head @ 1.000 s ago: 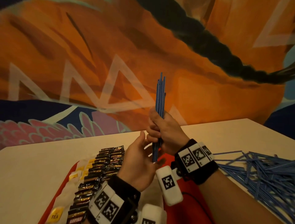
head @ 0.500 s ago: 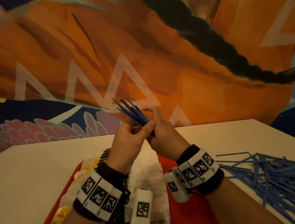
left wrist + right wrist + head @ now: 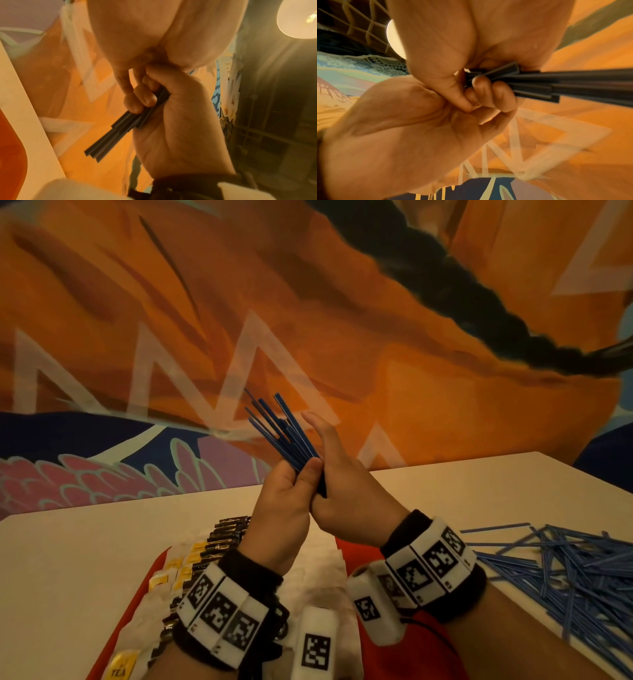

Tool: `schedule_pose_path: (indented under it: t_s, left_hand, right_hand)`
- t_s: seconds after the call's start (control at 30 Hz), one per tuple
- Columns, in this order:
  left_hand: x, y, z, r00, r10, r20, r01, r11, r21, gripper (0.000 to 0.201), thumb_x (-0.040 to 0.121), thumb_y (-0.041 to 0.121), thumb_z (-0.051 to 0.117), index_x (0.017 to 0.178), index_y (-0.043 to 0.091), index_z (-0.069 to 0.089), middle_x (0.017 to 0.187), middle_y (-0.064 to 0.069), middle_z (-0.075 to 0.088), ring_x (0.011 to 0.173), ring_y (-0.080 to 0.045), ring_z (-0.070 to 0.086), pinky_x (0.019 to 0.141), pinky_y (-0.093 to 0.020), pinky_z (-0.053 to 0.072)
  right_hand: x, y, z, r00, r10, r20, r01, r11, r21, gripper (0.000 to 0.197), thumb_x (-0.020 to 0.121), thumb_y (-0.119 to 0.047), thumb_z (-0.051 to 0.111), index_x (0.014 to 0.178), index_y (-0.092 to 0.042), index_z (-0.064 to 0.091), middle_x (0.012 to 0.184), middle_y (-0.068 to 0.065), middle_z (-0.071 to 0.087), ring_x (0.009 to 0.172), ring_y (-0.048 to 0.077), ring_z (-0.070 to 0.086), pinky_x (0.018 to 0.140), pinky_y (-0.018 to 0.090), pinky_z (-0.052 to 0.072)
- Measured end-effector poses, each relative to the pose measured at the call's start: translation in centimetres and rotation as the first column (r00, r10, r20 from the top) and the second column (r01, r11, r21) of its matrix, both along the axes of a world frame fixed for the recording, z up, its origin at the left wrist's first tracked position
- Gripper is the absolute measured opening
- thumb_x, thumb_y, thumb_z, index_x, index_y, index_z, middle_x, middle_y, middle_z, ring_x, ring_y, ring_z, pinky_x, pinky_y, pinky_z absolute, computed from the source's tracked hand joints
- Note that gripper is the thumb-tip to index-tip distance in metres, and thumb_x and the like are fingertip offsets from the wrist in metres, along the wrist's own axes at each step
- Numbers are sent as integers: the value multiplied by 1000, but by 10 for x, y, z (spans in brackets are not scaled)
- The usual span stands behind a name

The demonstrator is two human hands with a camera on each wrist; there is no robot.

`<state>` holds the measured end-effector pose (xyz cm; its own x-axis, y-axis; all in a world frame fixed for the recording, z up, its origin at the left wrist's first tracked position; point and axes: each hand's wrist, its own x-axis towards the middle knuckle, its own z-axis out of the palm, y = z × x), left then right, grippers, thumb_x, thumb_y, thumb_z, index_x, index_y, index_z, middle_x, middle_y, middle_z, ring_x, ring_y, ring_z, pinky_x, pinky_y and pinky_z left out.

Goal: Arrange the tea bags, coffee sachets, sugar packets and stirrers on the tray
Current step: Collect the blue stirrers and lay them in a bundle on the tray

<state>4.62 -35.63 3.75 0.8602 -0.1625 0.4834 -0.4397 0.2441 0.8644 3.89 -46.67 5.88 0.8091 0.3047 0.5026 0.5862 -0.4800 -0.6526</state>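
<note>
Both hands hold a bundle of blue stirrers [image 3: 284, 436] in the air above the red tray [image 3: 411, 655]. My left hand [image 3: 284, 501] pinches the bundle with its thumb on top. My right hand [image 3: 349, 494] grips the lower end, one finger stretched up beside the sticks. The stirrers lean up and to the left, their tips fanned apart. The wrist views show curled fingers round the bundle [image 3: 120, 129] [image 3: 556, 83]. On the tray lie rows of dark coffee sachets [image 3: 226, 534], tea bags with yellow tags [image 3: 123, 666] and white packets [image 3: 318, 570], partly hidden by my wrists.
A loose pile of blue stirrers [image 3: 565, 573] is spread over the table [image 3: 85, 559] to the right of the tray. A painted orange wall stands right behind the table's far edge.
The bundle went from upright in my right hand to leaning left. My left hand rose from below and took hold of it. The tips have fanned out.
</note>
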Motion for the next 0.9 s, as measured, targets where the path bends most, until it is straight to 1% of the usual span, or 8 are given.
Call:
schedule_pose_path:
  t_s: [0.1, 0.23, 0.47, 0.5, 0.57, 0.67, 0.8, 0.9]
  left_hand:
    - [0, -2, 0, 1000, -18, -22, 17, 999, -37, 26, 94, 27, 48, 110, 14, 64, 99, -1, 73, 101, -17, 69, 88, -29, 56]
    - [-1, -2, 0, 992, -79, -99, 71, 994, -79, 36, 88, 33, 51, 114, 11, 63, 107, -5, 73, 110, -18, 67, 95, -29, 53]
    - [-2, -9, -7, 980, -44, -194, 13, 987, -158, 26, 106, 20, 41, 115, 11, 63, 99, -4, 74, 101, -15, 70, 92, -31, 53]
    - [-2, -9, -7, 981, -30, -192, -1, 987, -159, 25, 106, 20, 41, 113, 11, 64, 96, -3, 74, 98, -14, 70, 90, -30, 54]
    - [0, -8, -7, 979, 0, -204, -34, 986, -163, 26, 106, 20, 40, 110, 9, 64, 96, -7, 74, 95, -16, 71, 85, -29, 56]
    - [3, -5, -6, 969, 29, -247, -83, 974, -209, 31, 107, 20, 39, 117, 1, 61, 111, -21, 70, 102, -25, 71, 84, -34, 58]
    - [7, -3, -6, 959, 31, -281, -116, 950, -291, 29, 108, 21, 39, 118, 3, 59, 110, -20, 70, 102, -30, 70, 85, -40, 57]
    - [9, -3, -9, 953, 79, -293, -169, 941, -294, 26, 107, 25, 41, 108, 11, 62, 95, -13, 70, 91, -31, 66, 79, -42, 49]
  right_hand:
    - [1, 0, -1, 998, 44, -40, -43, 999, 6, 91, 81, 4, 55, 148, -38, 9, 107, 7, 64, 81, 20, 67, 66, 37, 58]
    - [4, -3, -1, 996, 32, -85, -31, 999, 21, 82, 80, 7, 51, 146, -28, 15, 106, -2, 56, 78, 7, 57, 55, 11, 41]
    - [4, -1, -7, 996, -5, -92, -1, 998, -65, 80, 84, 3, 56, 147, -26, 17, 116, -3, 48, 103, 13, 53, 72, 8, 42]
    - [5, 0, -7, 996, 0, -91, -7, 997, -73, 82, 84, 2, 56, 149, -26, 16, 117, -3, 48, 104, 14, 54, 75, 10, 44]
    - [6, 2, -7, 995, 12, -100, -20, 996, -82, 86, 82, -4, 57, 150, -32, 13, 125, 2, 50, 113, 19, 54, 88, 27, 51]
    - [5, 6, -9, 988, 80, -132, -89, 994, -70, 91, 74, -15, 57, 148, -43, 13, 140, 7, 46, 128, 24, 47, 101, 46, 48]
    - [5, 5, -7, 972, 107, -208, -115, 993, -26, 92, 75, -9, 56, 147, -46, 14, 142, 7, 43, 129, 24, 44, 98, 50, 49]
    - [6, 6, -9, 962, 126, -243, -138, 990, -30, 91, 80, 2, 53, 149, -42, 12, 142, 5, 45, 120, 23, 51, 89, 38, 50]
